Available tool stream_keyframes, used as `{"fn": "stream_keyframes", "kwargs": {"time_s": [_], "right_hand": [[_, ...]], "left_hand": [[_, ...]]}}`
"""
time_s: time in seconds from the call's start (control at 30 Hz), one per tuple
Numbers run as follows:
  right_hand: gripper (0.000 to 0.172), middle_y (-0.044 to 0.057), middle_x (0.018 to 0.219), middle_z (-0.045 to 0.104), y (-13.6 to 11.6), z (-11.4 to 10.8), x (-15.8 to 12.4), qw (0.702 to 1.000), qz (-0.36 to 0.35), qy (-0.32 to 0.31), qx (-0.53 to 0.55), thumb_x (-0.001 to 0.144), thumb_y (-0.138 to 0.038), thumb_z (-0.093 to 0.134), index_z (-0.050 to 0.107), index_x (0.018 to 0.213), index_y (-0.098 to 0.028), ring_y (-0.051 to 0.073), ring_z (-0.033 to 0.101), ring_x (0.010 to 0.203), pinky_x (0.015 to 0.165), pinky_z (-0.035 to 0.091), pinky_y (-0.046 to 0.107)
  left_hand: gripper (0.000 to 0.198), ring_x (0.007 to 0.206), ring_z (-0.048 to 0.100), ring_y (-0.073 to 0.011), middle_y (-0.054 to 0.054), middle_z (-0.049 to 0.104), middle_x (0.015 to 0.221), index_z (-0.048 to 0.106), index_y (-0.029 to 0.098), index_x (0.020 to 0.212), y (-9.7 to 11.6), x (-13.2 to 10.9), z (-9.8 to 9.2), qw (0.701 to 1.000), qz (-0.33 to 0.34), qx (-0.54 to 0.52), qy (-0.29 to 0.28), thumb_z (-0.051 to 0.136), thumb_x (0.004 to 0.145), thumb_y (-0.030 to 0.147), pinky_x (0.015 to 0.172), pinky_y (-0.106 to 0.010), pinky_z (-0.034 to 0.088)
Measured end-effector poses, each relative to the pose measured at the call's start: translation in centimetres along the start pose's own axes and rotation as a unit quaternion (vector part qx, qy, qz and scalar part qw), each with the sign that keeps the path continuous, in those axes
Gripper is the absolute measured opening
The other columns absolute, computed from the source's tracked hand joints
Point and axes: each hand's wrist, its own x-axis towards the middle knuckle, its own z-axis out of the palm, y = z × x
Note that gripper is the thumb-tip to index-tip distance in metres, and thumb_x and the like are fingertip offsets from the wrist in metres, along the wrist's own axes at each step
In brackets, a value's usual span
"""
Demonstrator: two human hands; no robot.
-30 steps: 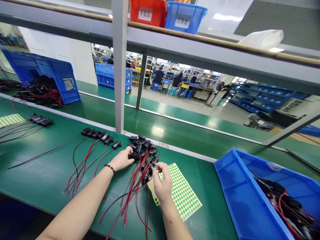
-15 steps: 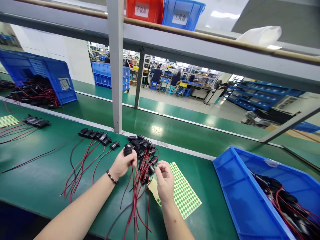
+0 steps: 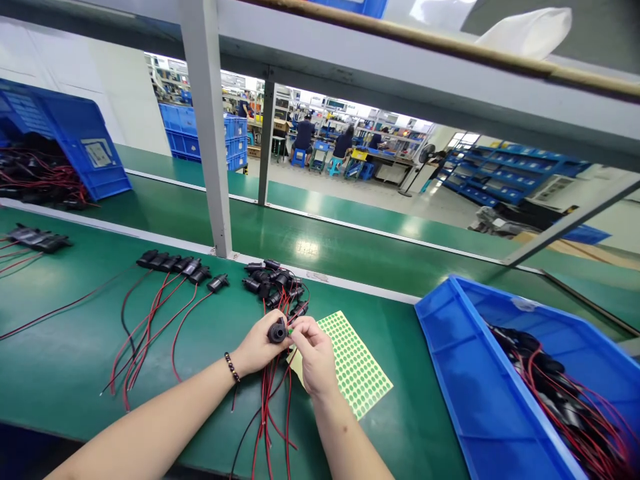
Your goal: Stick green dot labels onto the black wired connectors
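Observation:
My left hand (image 3: 257, 343) is closed around a small black pump (image 3: 277, 331), its round nozzle end turned toward me. Close against it, my right hand (image 3: 314, 353) pinches a small green round sticker (image 3: 291, 331) at the pump's side. Partly under my right hand lies a pale yellow sheet of green dot stickers (image 3: 357, 367). Beyond my hands is a heap of black pumps (image 3: 270, 283) whose red and black wires (image 3: 265, 427) run toward me. To the left, a row of similar pumps (image 3: 173, 263) sits side by side, with one single pump (image 3: 218, 283) nearby.
A blue bin (image 3: 445, 373) with wired pumps stands at the right. Another blue bin (image 3: 107, 160), tipped on its side, spills pumps at the far left. A grey post (image 3: 207, 133) rises at the table's back edge beneath an overhead shelf. People sit working in the background.
My hands have come together: the left brought the pump right and down, and the right moved in beside it with the green sticker. The camera view has shifted slightly.

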Motion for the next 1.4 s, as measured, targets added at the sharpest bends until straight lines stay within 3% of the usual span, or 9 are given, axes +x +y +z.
{"fn": "stream_keyframes", "kwargs": {"time_s": [0.37,0.63,0.97,1.4], "right_hand": [[0.011,0.001,0.08,0.05,0.2,-0.13,0.24,0.996,-0.034,-0.049,-0.072,0.076,-0.016,0.054,0.056,0.065,-0.018,0.014,0.049,0.078,0.071,0.038,0.028],[0.011,0.002,0.079,0.05,-0.12,-0.01,-0.03,0.987,-0.067,-0.052,-0.134,0.075,-0.012,0.053,0.054,0.065,-0.018,0.014,0.049,0.076,0.069,0.039,0.027],[0.012,0.001,0.077,0.05,-0.36,-0.03,-0.02,0.988,-0.066,-0.061,-0.127,0.075,-0.012,0.051,0.053,0.064,-0.018,0.014,0.049,0.074,0.067,0.04,0.027],[0.012,0.001,0.076,0.048,-0.58,0.5,-0.52,0.973,-0.103,-0.021,-0.204,0.071,-0.009,0.05,0.05,0.064,-0.019,0.014,0.048,0.074,0.069,0.039,0.028]], "left_hand": [[0.01,0.071,0.043,-0.012,0.001,0.044,0.076,0.042,0.017,0.073,0.26,0.05,-0.4,0.998,0.044,-0.013,-0.039,0.052,0.074,0.013,0.067,-0.024,0.036],[0.009,0.072,0.044,-0.0125,0.0,0.046,0.078,0.043,0.017,0.074,-0.12,0.02,-0.49,0.997,0.054,-0.015,-0.057,0.052,0.074,0.014,0.067,-0.025,0.037],[0.009,0.072,0.044,-0.0122,0.0,0.046,0.078,0.043,0.017,0.074,0.17,0.01,-0.53,0.996,0.051,-0.018,-0.066,0.052,0.075,0.017,0.067,-0.025,0.037],[0.009,0.072,0.044,-0.0125,-0.001,0.046,0.078,0.043,0.017,0.074,0.05,-0.07,-0.62,0.996,0.055,-0.012,-0.071,0.051,0.073,0.017,0.068,-0.025,0.038]]}}
